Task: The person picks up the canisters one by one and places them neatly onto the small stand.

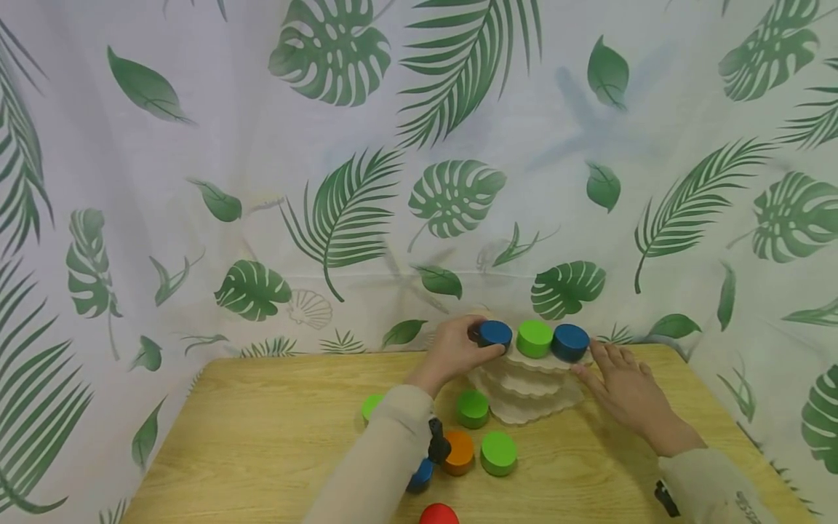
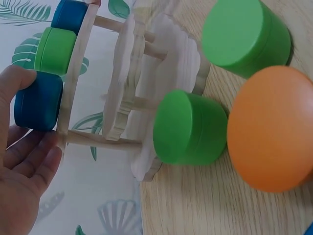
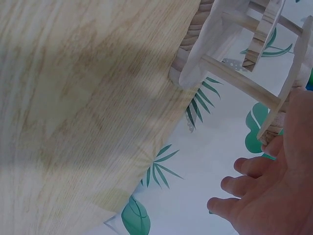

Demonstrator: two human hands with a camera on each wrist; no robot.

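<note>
A three-tier wooden stand (image 1: 517,406) with scalloped edges stands at the table's back. On its top tier sit a blue round tin (image 1: 495,334), a green round tin (image 1: 535,339) and another blue round tin (image 1: 570,343) in a row. My left hand (image 1: 453,353) grips the left blue tin (image 2: 39,101), thumb against its lid side and other fingers by the tier's edge. At the right end of the top tier, my right hand (image 1: 625,389) touches the edge, its fingers spread and holding nothing. The right wrist view shows this hand (image 3: 279,191) beside the stand's tiers and dowels.
In front of the stand are a green tin (image 1: 473,409), an orange tin (image 1: 458,453) and another green tin (image 1: 499,454). A blue tin (image 1: 420,477) and a green one (image 1: 371,406) show beside my left sleeve. A red object (image 1: 439,514) lies nearest. Behind hangs a leaf-print curtain (image 1: 366,131).
</note>
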